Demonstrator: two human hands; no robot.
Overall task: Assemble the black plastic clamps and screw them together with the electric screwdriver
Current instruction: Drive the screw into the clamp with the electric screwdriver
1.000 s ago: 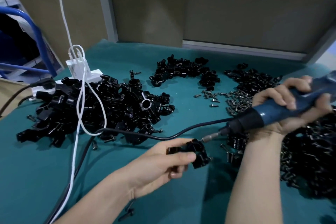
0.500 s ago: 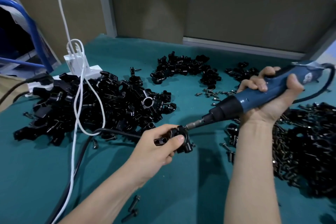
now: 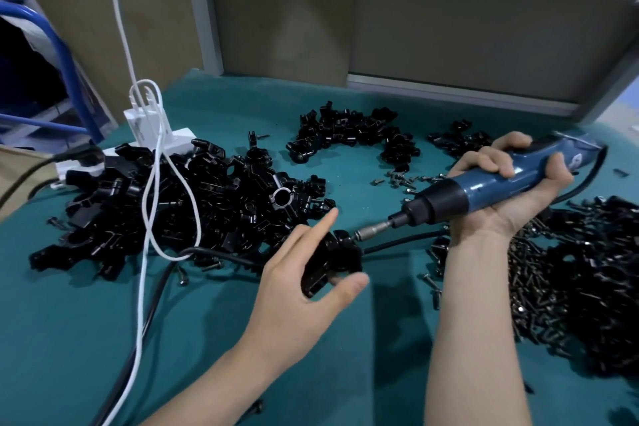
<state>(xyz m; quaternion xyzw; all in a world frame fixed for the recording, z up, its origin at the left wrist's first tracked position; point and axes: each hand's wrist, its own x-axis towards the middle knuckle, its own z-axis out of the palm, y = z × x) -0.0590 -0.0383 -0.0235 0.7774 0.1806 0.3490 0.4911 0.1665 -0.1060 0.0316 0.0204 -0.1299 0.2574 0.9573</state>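
My left hand (image 3: pixel 304 290) holds a black plastic clamp (image 3: pixel 330 261) above the green table, thumb below it and index finger stretched out over it. My right hand (image 3: pixel 501 190) grips the blue electric screwdriver (image 3: pixel 484 185), which slants down to the left. Its metal bit (image 3: pixel 371 231) touches the clamp's upper end. A big heap of black clamps (image 3: pixel 179 207) lies to the left, and a smaller one (image 3: pixel 349 135) at the back.
A heap of dark screws and clamp parts (image 3: pixel 584 280) lies on the right; loose screws (image 3: pixel 401 178) are scattered mid-table. A white power strip with charger (image 3: pixel 148 135), white cable (image 3: pixel 145 252) and black cord (image 3: pixel 221 252) run over the green mat (image 3: pixel 69 339). Blue tubing (image 3: pixel 58 45) stands left.
The screwdriver has swung down and left, and its bit has met the clamp. My left hand has turned the clamp more upright and its index finger has straightened.
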